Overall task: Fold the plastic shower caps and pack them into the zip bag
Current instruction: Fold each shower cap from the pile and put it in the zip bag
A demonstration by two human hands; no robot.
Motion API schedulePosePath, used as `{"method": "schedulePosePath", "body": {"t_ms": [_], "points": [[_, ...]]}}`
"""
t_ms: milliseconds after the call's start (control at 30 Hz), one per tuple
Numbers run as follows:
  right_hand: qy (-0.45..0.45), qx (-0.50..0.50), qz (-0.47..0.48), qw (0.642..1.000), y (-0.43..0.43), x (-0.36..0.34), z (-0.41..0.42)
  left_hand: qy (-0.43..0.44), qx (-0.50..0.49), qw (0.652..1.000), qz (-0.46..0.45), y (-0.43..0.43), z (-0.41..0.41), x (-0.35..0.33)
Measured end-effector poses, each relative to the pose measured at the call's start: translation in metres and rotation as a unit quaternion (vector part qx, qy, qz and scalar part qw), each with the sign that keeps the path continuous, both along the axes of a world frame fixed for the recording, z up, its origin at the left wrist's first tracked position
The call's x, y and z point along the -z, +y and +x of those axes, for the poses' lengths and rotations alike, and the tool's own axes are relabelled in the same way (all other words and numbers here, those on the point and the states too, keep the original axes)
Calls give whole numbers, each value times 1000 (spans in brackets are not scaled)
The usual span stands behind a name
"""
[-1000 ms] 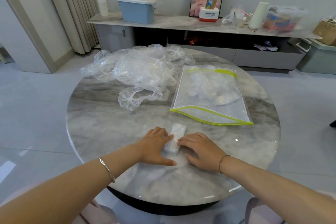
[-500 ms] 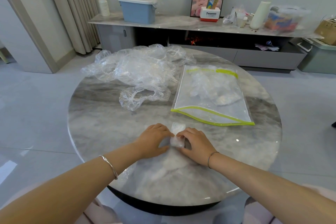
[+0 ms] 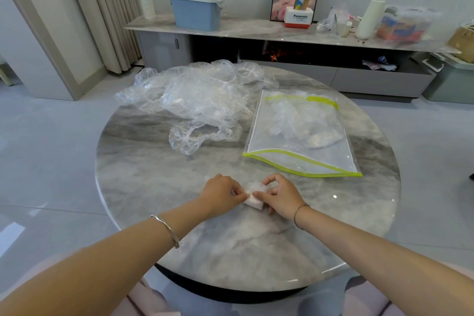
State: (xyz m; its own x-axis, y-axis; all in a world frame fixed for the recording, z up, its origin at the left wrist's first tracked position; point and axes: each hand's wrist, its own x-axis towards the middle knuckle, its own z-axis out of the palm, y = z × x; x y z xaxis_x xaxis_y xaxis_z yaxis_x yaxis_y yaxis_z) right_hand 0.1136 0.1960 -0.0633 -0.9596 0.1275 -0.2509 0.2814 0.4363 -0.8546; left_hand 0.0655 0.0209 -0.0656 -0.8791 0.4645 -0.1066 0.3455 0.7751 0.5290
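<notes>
Both hands are down near the front of the round marble table [image 3: 143, 182], pinching a small folded shower cap [image 3: 254, 196] between them. The left hand [image 3: 221, 194] nips its left edge with curled fingertips, and the right hand [image 3: 280, 195] curls over its right side, thumb and forefinger arched above it. Much of the wad is hidden under the fingers, so how many folds it has is hard to tell. Further back on the left lies a heap of unfolded shower caps [image 3: 195, 95]; the clear film runs together and they can't be counted. One loose cap [image 3: 202, 136] trails off the heap's near edge. To the right lies the zip bag [image 3: 300, 141], flat, trimmed in lime green, with pale folded caps showing cloudily through it; the printing on its green zip strip is too faint to read. On the sideboard [image 3: 243, 29] behind, a white and red box [image 3: 298, 18] reads "Panasonic", with smaller lettering beneath that I can't make out. A blue lidded bin [image 3: 196, 9] stands to its left.
</notes>
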Motion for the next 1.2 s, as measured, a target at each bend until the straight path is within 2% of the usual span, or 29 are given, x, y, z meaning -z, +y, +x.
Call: {"method": "schedulePosePath", "body": {"t_ms": [267,433,567,633,700,800,933,1067,1200], "points": [[7,29,15,999,-1,3,-9,-14,-10,1000,11,3,-2,-2],[-43,106,-135,984,7,-10,-6,15,-27,995,91,7,-4,-13],[-35,168,-207,963,31,-19,-3,75,-45,987,131,13,-16,-22],[-26,194,-244,950,45,-23,-1,131,-26,985,114,22,-27,-26],[-20,213,-265,940,57,-26,2,161,10,985,58,35,-39,-29],[-3,221,-264,939,71,-32,6,144,54,988,-29,60,-54,-30],[46,202,-214,955,76,-36,6,113,59,990,-56,81,-67,-29],[160,138,-99,972,74,-36,2,112,30,993,-25,91,-75,-43],[253,37,126,959,77,-35,-3,151,-6,987,54,102,-75,-72]]}}
